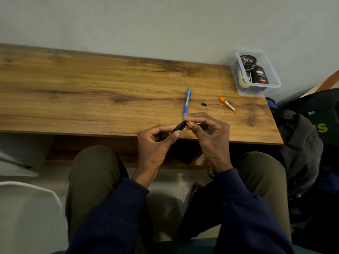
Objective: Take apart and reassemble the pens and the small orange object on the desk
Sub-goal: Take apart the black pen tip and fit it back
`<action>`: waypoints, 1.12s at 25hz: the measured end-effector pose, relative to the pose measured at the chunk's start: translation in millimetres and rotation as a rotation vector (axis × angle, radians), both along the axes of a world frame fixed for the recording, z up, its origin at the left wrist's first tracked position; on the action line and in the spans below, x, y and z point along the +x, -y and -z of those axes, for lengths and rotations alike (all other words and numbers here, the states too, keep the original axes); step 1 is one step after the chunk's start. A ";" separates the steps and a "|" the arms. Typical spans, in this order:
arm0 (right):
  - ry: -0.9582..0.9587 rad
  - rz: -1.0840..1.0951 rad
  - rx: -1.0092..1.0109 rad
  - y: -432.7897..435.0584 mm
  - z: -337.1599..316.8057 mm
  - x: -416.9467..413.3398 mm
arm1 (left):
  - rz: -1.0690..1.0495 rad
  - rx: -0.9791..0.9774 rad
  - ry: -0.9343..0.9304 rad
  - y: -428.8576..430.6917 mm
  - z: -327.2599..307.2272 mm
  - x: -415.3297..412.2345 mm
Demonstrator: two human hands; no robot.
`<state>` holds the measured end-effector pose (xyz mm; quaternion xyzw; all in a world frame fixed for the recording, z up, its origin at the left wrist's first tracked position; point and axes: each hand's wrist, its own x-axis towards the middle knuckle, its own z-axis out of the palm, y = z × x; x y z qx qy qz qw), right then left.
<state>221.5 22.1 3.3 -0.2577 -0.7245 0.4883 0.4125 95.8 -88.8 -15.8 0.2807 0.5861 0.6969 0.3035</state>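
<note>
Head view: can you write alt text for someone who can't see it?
A person's left hand grips a black pen while the right hand pinches its end, at the edge of a desk. Behind lie a blue pen, a small black part and an orange tube, near a clear box.

This looks like a room in a home, a plain study corner rather than an office. The left hand [156, 142] and right hand [209, 132] grip a black pen barrel [179, 126] over the near edge of a wood-grain desk [91, 88]. The desk is pushed against a bare painted wall [146, 24] beyond the grip. Far right of the grip and further back, a clear plastic box [275, 83] holds a black tin [248, 61] labelled Cherry. Right of the grip, past the desk's end, a dark backpack [300, 147] slumps. Below the grip lies a pale tiled floor [161, 182].
</note>
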 end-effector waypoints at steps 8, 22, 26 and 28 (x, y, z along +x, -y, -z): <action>0.087 0.434 -0.213 -20.9 17.9 5.4 | 0.007 0.005 0.049 -1.3 -1.3 1.7; 0.464 0.514 0.103 -98.3 26.3 -20.6 | 0.027 -0.008 0.035 -2.2 0.7 2.3; 0.476 0.454 0.137 -92.7 25.0 -18.7 | 0.001 -0.037 0.065 -3.5 1.8 2.0; 0.392 0.379 0.093 -83.1 19.9 -14.3 | -0.004 -0.041 0.085 -4.2 2.2 2.0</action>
